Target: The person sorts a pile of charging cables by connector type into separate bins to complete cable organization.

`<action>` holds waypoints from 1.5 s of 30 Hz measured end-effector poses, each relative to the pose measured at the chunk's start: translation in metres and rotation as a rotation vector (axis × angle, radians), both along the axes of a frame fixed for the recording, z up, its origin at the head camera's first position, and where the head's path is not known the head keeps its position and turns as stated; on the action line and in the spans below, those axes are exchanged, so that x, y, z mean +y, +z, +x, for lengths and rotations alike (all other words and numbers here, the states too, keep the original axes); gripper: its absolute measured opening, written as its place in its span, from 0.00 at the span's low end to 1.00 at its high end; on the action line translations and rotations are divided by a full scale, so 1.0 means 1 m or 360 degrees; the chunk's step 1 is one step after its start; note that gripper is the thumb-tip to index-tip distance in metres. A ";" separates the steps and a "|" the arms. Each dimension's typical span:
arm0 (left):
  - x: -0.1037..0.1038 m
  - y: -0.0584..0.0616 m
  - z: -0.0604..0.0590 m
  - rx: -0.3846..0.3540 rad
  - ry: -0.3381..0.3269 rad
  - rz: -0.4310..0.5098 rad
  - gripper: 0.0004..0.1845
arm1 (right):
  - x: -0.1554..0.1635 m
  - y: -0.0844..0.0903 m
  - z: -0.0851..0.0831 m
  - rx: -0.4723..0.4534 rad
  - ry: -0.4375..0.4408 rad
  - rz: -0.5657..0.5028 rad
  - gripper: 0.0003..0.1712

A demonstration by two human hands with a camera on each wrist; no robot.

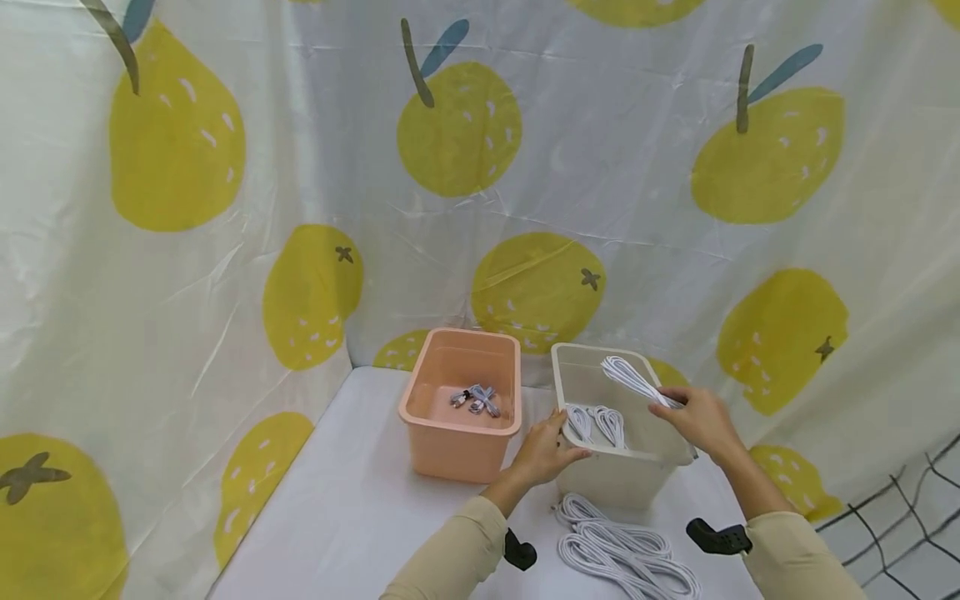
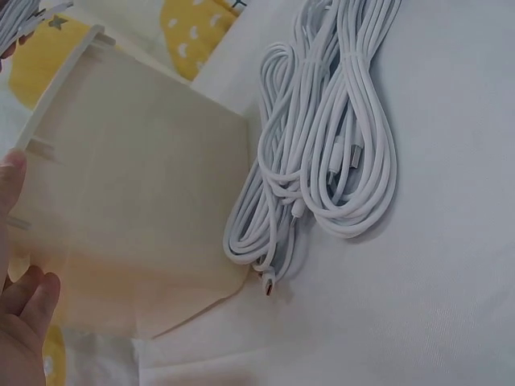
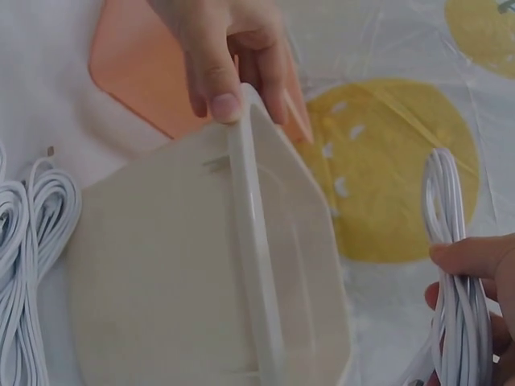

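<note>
My left hand (image 1: 542, 452) grips the rim of a cream plastic bin (image 1: 611, 482) at its near left corner; in the right wrist view the thumb lies outside the wall and fingers reach inside. A coiled white cable (image 1: 628, 377) is pinched by my right hand (image 1: 701, 421) over the right side of the bin. Two coiled white cables (image 1: 609, 425) lie inside at its near left. On the table in front rest several more bundled white cables (image 1: 626, 550), whose metal USB plug (image 2: 356, 155) shows in the left wrist view.
To the left of the cream bin stands a peach bin (image 1: 457, 450) with short grey cables (image 1: 480, 400) in it. A white cloth covers the table (image 1: 352, 500). Behind hangs a curtain (image 1: 645, 208) with yellow fruit prints. Dark netting (image 1: 900, 517) shows at the lower right.
</note>
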State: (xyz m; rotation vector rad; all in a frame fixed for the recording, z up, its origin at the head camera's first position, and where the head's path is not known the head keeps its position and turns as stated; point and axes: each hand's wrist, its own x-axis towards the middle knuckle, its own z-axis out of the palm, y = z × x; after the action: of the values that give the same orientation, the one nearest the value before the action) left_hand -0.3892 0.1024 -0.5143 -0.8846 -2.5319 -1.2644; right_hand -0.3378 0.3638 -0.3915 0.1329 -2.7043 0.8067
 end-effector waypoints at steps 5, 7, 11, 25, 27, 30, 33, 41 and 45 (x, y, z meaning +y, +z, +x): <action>-0.002 0.002 -0.002 -0.0020 0.0022 0.0005 0.46 | -0.007 0.004 -0.017 -0.0088 -0.0070 -0.0068 0.30; -0.002 0.002 -0.002 -0.0028 0.0023 -0.0003 0.46 | -0.009 0.004 -0.024 -0.0114 -0.0094 -0.0098 0.31; -0.002 0.002 -0.001 -0.0040 0.0032 -0.0025 0.46 | -0.014 0.004 -0.037 -0.0115 -0.0112 -0.0118 0.29; 0.002 0.001 -0.001 -0.0010 -0.0008 0.0000 0.47 | -0.025 -0.004 -0.069 -0.0152 -0.0338 -0.0230 0.24; 0.002 0.001 -0.001 0.0009 -0.0006 -0.0005 0.46 | -0.025 -0.009 -0.074 -0.0200 -0.0313 -0.0301 0.27; 0.002 0.001 -0.002 0.0041 0.0002 -0.0015 0.45 | -0.024 -0.016 -0.076 -0.0276 -0.0258 -0.0349 0.32; 0.001 0.002 -0.001 0.0038 0.0008 -0.0039 0.45 | -0.022 -0.024 -0.075 -0.0340 -0.0202 -0.0270 0.35; 0.001 0.003 -0.001 0.0036 0.0008 -0.0036 0.46 | -0.020 -0.031 -0.073 -0.0371 -0.0109 -0.0166 0.34; 0.001 0.002 -0.002 0.0029 0.0004 -0.0030 0.45 | -0.022 -0.027 -0.071 -0.0395 -0.0100 -0.0204 0.34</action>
State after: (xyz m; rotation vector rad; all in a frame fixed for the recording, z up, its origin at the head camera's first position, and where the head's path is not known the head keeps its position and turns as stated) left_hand -0.3911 0.1033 -0.5122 -0.8924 -2.5337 -1.2282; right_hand -0.4089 0.3414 -0.4186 -0.0873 -2.8565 1.0357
